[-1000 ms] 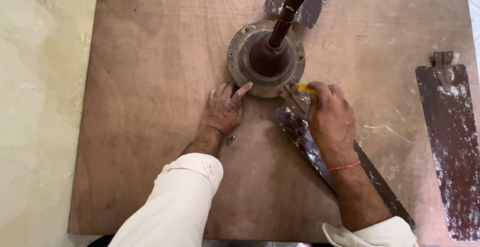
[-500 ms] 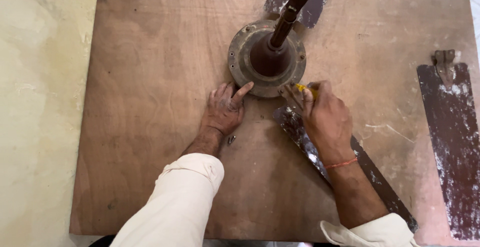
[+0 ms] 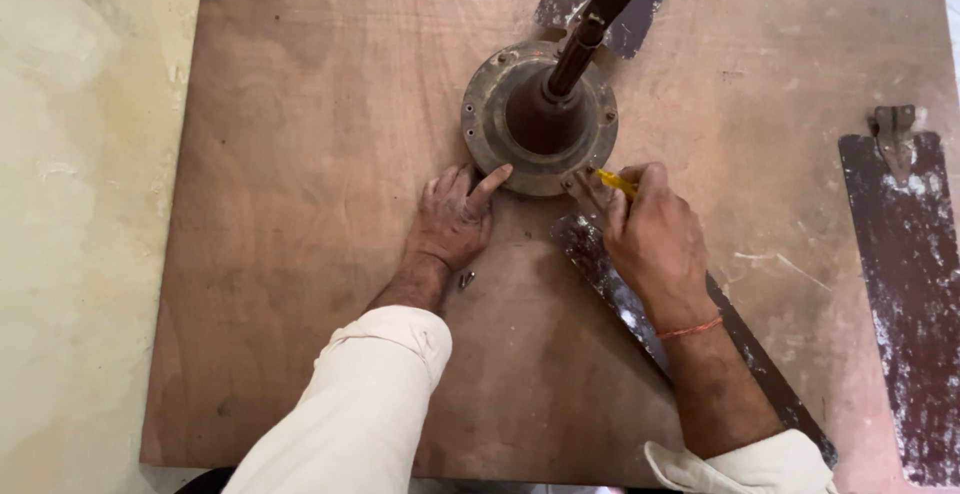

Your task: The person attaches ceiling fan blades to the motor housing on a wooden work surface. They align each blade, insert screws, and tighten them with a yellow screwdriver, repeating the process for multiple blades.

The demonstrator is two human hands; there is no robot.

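Brown plywood surface (image 3: 300, 254) carries a round fan motor (image 3: 540, 117) near its far edge; left hand (image 3: 455, 219) spread against it, right hand (image 3: 650, 239) pinching a yellow-handled screwdriver (image 3: 614, 183).

The yellow-handled tool (image 3: 617, 183) was mostly hidden by the right hand (image 3: 655, 244), and the rod (image 3: 592, 26) was cut off by the top edge.

A brown plywood counter (image 3: 300, 204) lies on a pale yellowish floor (image 3: 80, 204). A detached dark, paint-flecked metal fan blade (image 3: 905, 294) with a bracket at its top end rests at the counter's right edge. A small loose screw (image 3: 466, 278) lies on the board.
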